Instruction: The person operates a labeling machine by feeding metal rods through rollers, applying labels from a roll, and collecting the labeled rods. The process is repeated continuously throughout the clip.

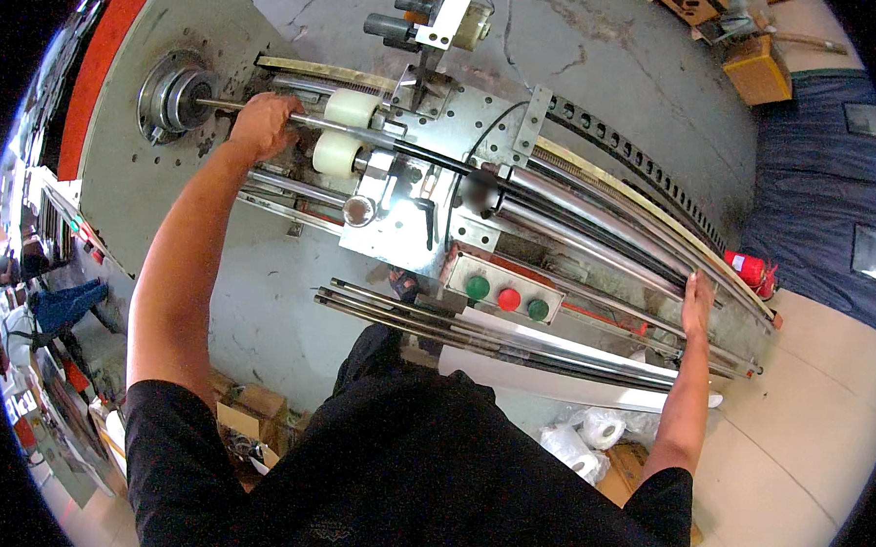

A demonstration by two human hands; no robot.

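A long thin metal rod (313,121) points at the round chuck (184,98) on the machine's left end. My left hand (264,127) is closed round it between the chuck and two white rollers (338,156). From there the rod, dark along its middle, slants right over the metal carriage (402,208). At the far right, the fingers of my right hand (697,304) close about its end, partly hidden among the machine's parallel bars. Nearer to me lie several loose thin rods (406,323) beside a long white tube (551,376).
A control box with green and red buttons (508,298) sits on the machine's front. A red fire extinguisher (751,273) stands past the right end, near a dark blue curtain (823,183). Wrapped white rolls (592,437) and cardboard boxes (256,412) are on the floor.
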